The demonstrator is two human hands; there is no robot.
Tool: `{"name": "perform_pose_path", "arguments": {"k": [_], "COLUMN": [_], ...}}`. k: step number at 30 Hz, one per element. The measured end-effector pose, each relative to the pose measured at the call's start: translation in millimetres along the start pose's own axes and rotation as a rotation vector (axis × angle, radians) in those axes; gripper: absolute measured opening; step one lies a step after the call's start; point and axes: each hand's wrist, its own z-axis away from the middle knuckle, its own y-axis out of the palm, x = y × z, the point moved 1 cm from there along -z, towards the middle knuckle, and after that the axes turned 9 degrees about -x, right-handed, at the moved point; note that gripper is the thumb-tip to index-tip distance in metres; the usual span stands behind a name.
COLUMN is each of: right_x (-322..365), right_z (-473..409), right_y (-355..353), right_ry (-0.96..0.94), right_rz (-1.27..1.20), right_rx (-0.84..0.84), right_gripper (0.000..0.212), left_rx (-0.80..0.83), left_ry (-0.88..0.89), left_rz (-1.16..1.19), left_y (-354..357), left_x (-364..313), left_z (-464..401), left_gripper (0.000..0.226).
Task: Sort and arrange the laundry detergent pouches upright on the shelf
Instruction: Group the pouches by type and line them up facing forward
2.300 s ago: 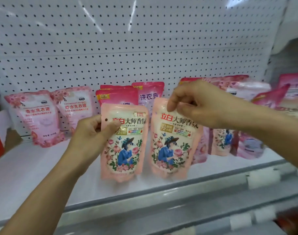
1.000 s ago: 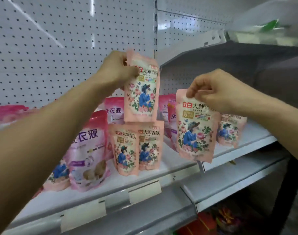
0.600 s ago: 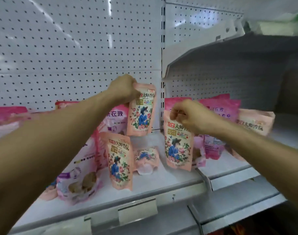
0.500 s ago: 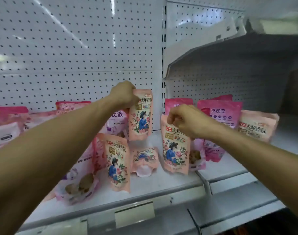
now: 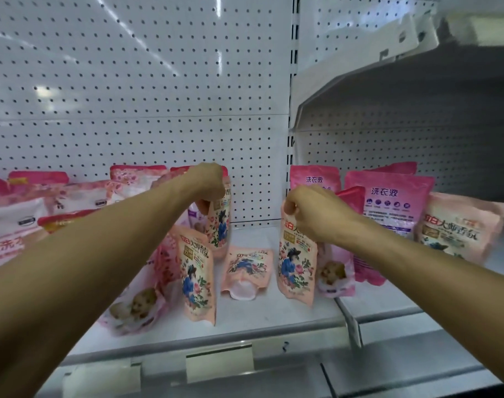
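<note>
Head view only. Left hand [image 5: 209,183] pinching the top edge of a peach floral pouch [image 5: 220,225], held upright toward the back of the shelf [image 5: 245,323]. Right hand [image 5: 311,214] curled round the top seam of a second peach pouch [image 5: 295,268], base at or just above the shelf board. Between the hands, a fallen pouch [image 5: 246,270] lying flat, bottom gusset toward the camera. Just below the left hand, a standing pouch [image 5: 197,277]. Beyond the right hand, magenta pouches [image 5: 388,208]. Likely soft, liquid-filled, bottom-heavy and prone to slump; best taken by the stiff sealed top edge.

White pegboard back wall [image 5: 136,81], grey upper shelf underside [image 5: 417,90], glare streaks
</note>
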Motion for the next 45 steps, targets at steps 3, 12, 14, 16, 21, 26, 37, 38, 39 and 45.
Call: {"name": "perform_pose_path", "arguments": {"k": [3, 12, 14, 16, 21, 26, 37, 38, 39, 45], "right_x": [5.0, 32.1, 29.9, 27.2, 17.8, 22.0, 35.0, 35.7, 36.0, 29.4], "right_z": [-9.2, -80.8, -101.0, -116.1, -126.3, -100.1, -14.4, -13.8, -12.4, 12.0], "right_y": [-1.1, 13.1, 30.8, 48.7, 79.1, 76.5, 131.6, 132.2, 131.3, 122.7], "right_ry": [-0.043, -0.123, -0.103, -0.049, 0.096, -0.018, 0.216, 0.215, 0.209, 0.338], "right_rz": [0.050, 0.229, 0.187, 0.110, -0.082, 0.014, 0.080, 0.066, 0.050, -0.139], "right_rx": [-0.035, -0.178, -0.168, -0.125, 0.090, -0.072, 0.451, 0.469, 0.484, 0.457], "right_gripper": [0.034, 0.031, 0.034, 0.033, 0.032, 0.045, 0.065, 0.064, 0.063, 0.086], "left_rx": [0.119, 0.134, 0.118, 0.055, -0.004, -0.119, -0.110, -0.119, -0.126, -0.160], "left_ry": [-0.055, -0.023, 0.014, 0.089, 0.308, 0.477, 0.560, 0.557, 0.554, 0.500], "left_rz": [-0.008, -0.049, -0.060, -0.094, -0.001, 0.151, 0.012, 0.019, 0.026, 0.049], "left_y": [11.0, 4.7, 1.2, -3.6, -21.7, -36.5, 1.6, 3.5, 5.3, 12.7], "left_x": [8.6, 19.8, 22.1, 24.4, 21.0, 19.8, 45.6, 47.1, 48.4, 51.2], "left_z": [1.6, 0.3, 3.3, 5.7, 25.5, 72.2, 126.4, 126.5, 126.7, 130.0], "left_gripper": [0.015, 0.034, 0.036, 0.036, 0.036, 0.030, 0.057, 0.057, 0.057, 0.062]}}
